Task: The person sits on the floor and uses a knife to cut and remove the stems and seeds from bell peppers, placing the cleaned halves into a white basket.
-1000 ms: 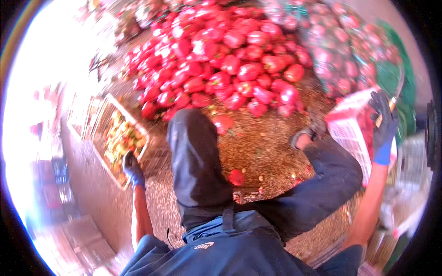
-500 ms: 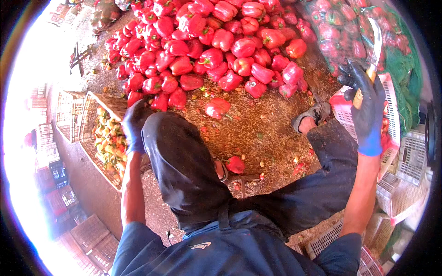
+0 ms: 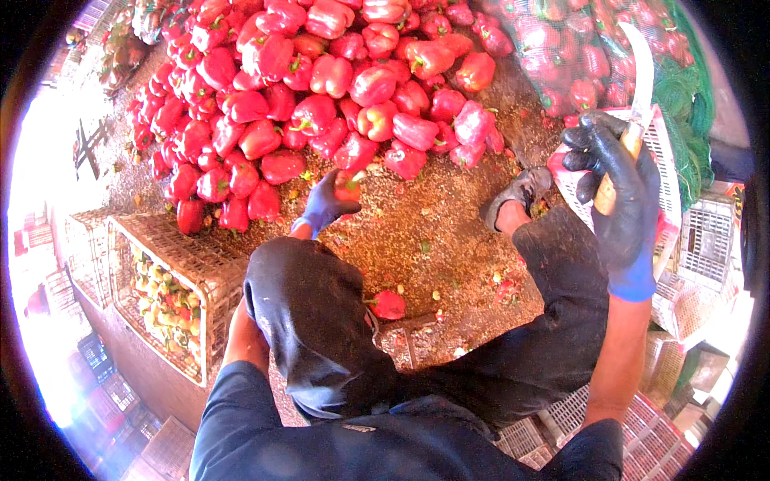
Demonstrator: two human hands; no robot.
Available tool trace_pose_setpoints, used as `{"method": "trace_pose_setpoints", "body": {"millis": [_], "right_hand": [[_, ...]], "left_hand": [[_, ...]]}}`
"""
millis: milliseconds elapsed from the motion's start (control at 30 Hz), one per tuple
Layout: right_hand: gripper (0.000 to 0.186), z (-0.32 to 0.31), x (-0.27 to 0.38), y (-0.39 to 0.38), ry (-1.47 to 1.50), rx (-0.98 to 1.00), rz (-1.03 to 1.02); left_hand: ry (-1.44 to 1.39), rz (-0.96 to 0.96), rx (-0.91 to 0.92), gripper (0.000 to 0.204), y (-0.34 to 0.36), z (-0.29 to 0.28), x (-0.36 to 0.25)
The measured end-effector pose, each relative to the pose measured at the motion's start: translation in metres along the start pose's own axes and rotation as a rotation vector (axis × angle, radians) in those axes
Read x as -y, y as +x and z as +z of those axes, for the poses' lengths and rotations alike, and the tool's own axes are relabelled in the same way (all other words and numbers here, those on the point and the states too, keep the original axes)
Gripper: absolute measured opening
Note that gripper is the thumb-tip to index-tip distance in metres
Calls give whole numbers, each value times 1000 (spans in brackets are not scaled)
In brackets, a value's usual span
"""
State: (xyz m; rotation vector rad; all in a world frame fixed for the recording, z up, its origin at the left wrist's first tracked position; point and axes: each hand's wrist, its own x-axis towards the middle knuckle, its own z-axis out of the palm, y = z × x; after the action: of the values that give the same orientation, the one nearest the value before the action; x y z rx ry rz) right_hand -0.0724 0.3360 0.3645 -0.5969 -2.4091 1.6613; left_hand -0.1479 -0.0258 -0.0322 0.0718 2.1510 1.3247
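Observation:
Out past my left knee, my left hand, in a dark glove with a blue cuff, has its thumb and fingers round a red bell pepper. Most of that pepper is hidden by the glove. My right hand, gloved the same way, is raised at the right. It grips the wooden handle of a curved knife, whose blade points up. Straight ahead lies a big pile of red bell peppers. One more loose pepper rests on the floor between my legs.
A plastic crate of small yellow-green pieces lies by my left knee. Beside my right hand stands a white and pink crate, with net sacks of peppers behind it. Scraps dot the floor.
My left hand has moved from beside the crate, forward and right, to the loose pepper and closed on it. My right hand still holds the knife. The view has shifted slightly.

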Motion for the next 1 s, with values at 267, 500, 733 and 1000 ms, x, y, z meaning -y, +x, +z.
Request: {"method": "trace_pose_setpoints", "body": {"millis": [267, 500, 733, 1000], "right_hand": [[41, 40, -7, -27, 48, 329, -194], [38, 77, 27, -56, 86, 454, -413], [34, 83, 27, -75, -91, 340, -693], [27, 81, -22, -58, -206, 312, -668]], "left_hand": [[-630, 485, 213, 128, -80, -98, -206], [-535, 786, 228, 130, -152, -137, -329], [-639, 874, 98, 126, -184, -96, -337], [-1102, 888, 85, 79, -178, -113, -336]]}}
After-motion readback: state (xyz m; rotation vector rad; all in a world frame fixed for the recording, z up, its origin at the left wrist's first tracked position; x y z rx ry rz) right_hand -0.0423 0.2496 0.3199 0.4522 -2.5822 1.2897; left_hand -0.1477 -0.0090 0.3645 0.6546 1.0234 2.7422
